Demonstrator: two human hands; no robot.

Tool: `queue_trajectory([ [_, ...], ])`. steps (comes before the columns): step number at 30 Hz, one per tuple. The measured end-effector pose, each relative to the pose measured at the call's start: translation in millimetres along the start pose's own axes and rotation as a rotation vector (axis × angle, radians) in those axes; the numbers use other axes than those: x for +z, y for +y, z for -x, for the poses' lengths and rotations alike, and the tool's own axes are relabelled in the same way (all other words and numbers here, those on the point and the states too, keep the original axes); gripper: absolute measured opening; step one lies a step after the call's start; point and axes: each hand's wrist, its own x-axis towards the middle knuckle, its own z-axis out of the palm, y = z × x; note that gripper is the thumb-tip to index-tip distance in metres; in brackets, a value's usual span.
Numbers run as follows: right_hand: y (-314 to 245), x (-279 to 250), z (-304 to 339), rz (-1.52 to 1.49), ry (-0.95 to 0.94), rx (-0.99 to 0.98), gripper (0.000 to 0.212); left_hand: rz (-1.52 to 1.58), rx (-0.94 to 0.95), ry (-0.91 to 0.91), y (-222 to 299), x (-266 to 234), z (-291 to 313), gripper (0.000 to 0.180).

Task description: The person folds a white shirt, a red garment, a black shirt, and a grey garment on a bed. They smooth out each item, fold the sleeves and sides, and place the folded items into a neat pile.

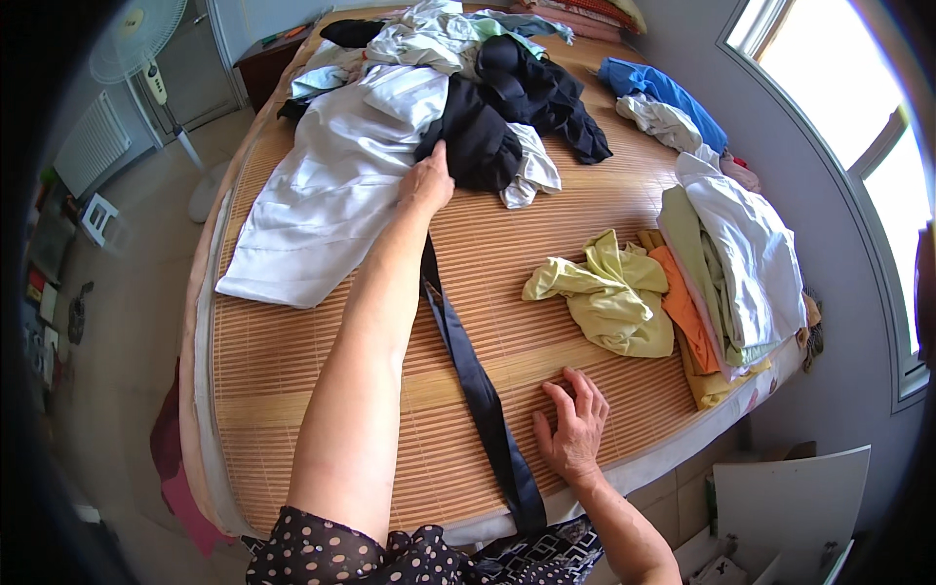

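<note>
My left hand (427, 181) reaches far across the mat, its fingers closed on the edge of a black garment (476, 141) in the heap. Beside it, a white garment (331, 185) is spread out to the left. A long dark strap (480, 395) runs from under my left wrist down to the near edge of the bed, where it hangs over. My right hand (573, 429) rests on the bamboo mat (331, 336) with its fingers apart, holding nothing. Just beyond it lies a crumpled yellow-green cloth (619, 297).
More rumpled clothes (419, 39) are heaped at the far side. A folded stack with a white garment (746, 253) on top stands at the right edge, and a blue cloth (663, 97) lies behind it. On the floor at left stands a fan (156, 83); at lower right, a white panel (790, 497).
</note>
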Motion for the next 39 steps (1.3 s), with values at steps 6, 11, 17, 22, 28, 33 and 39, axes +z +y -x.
queue_trajectory([
  [6, 2, 0, 0, -0.038, 0.022, -0.008, 0.039, -0.014, 0.091, -0.02, -8, -8, 46, 0.022],
  [11, 4, 2, 1, -0.037, 0.08, -0.03, 0.036, 0.095, 0.126, -0.074, -20, -58, 127, 0.025],
  [17, 3, 5, 6, -0.015, 0.103, -0.054, 0.037, 0.209, 0.183, 0.017, -52, -120, 239, 0.027],
  [22, 1, 6, 9, 0.007, 0.116, -0.074, 0.035, 0.303, 0.104, -0.124, -39, -165, 343, 0.031],
  [28, 2, 9, 15, 0.052, 0.118, -0.084, 0.036, 0.348, 0.081, -0.376, -33, -202, 432, 0.032],
  [33, 7, 9, 11, -0.015, 0.099, -0.077, 0.038, 0.339, 0.147, -0.398, -39, -226, 487, 0.027],
  [39, -46, -24, 4, -0.933, -0.316, 0.097, 0.048, 0.399, 0.15, -0.31, -41, -241, 520, 0.013],
])
